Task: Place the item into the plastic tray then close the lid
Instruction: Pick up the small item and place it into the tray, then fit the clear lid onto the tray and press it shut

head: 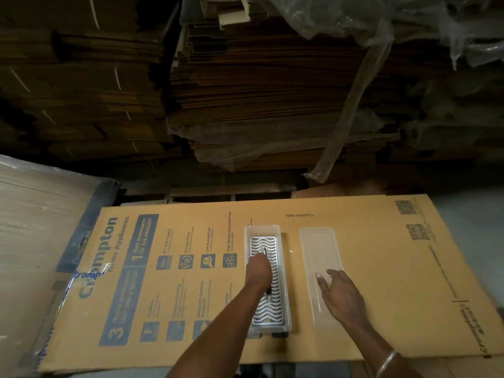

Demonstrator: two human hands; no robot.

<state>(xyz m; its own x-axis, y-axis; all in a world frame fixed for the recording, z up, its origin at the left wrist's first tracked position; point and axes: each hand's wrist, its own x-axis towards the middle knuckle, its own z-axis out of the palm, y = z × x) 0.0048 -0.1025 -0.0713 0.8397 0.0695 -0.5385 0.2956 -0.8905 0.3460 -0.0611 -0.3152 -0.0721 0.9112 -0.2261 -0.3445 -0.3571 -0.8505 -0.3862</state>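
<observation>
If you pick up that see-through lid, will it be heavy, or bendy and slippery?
Probably light: the clear lid looks like thin plastic, and the cardboard sheet shows through it. It may flex a little, being long and flat with only a shallow rim. Its smooth surface could be slippery, so the right hand resting on it might need an edge grip.

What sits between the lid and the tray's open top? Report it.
The left hand reaches into the clear plastic tray, holding a dark item over the wavy white insert. The lid lies flat alongside, under the right hand. Nothing else intervenes.
</observation>
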